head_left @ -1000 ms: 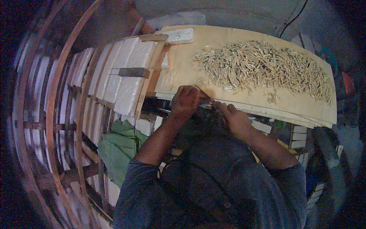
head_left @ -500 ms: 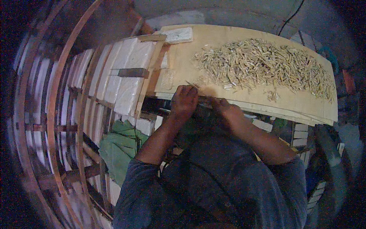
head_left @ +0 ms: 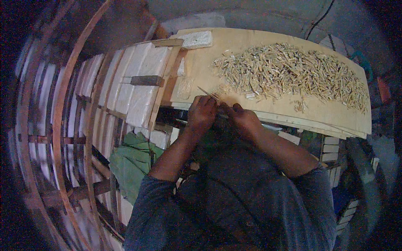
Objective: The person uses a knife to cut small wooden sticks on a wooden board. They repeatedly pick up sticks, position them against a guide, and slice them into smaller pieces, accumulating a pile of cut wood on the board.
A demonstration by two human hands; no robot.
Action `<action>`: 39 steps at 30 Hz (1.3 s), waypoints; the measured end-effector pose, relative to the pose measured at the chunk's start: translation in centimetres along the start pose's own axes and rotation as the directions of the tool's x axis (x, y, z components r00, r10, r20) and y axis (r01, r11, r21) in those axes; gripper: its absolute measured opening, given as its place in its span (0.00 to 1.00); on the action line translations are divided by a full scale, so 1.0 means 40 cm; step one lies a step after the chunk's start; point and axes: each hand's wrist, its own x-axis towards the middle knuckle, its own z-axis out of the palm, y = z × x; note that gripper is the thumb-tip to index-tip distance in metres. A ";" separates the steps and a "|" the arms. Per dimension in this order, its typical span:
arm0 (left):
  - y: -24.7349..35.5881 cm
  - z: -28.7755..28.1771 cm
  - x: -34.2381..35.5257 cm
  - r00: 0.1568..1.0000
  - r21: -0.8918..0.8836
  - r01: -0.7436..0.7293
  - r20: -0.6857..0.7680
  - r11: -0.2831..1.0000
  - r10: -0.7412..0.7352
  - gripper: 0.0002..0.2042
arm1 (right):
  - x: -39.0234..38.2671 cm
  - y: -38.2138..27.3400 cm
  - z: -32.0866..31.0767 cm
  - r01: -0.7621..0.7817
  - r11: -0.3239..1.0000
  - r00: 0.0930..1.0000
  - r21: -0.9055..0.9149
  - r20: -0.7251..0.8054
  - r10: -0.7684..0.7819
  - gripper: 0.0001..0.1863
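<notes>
1. The person's left hand (head_left: 203, 113) is at the near edge of the plywood tabletop (head_left: 255, 35), toward its left end; its fingers are curled in, closed on a slim pointed rod (head_left: 203, 90).
2. That rod angles out past the knuckles, its tip over the near-left part of the tabletop.
3. The right hand (head_left: 245, 119) is just beside it at the same edge, fingers bent and thumb drawn in; from here I cannot tell what it pinches.
4. A scatter of pale shreds (head_left: 221, 88) lies just beyond the hands.
5. A long heap of short, pale, stick-like pieces (head_left: 289, 73) spreads from the middle to the right edge.
6. In the far left corner rests a wrapped white block (head_left: 197, 40).
7. Off the left edge, a dark bar (head_left: 146, 80) lies across white slabs (head_left: 140, 102), with folded green sheets (head_left: 132, 163) nearer the person.
</notes>
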 end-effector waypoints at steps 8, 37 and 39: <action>0.028 -0.045 0.023 0.999 -0.011 -0.023 -0.045 1.000 0.022 0.11 | -0.128 -0.053 -0.090 0.025 0.986 0.998 -0.167 -0.052 -0.035 0.41; 0.007 0.021 -0.024 0.966 -0.037 0.222 0.141 0.974 -0.215 0.12 | -0.048 0.028 -0.165 -0.056 0.977 0.990 -0.205 -0.140 0.027 0.31; -0.025 0.057 -0.032 0.968 -0.025 0.197 0.161 0.980 -0.191 0.12 | -0.023 0.030 -0.192 -0.063 0.972 0.970 -0.227 -0.243 0.006 0.30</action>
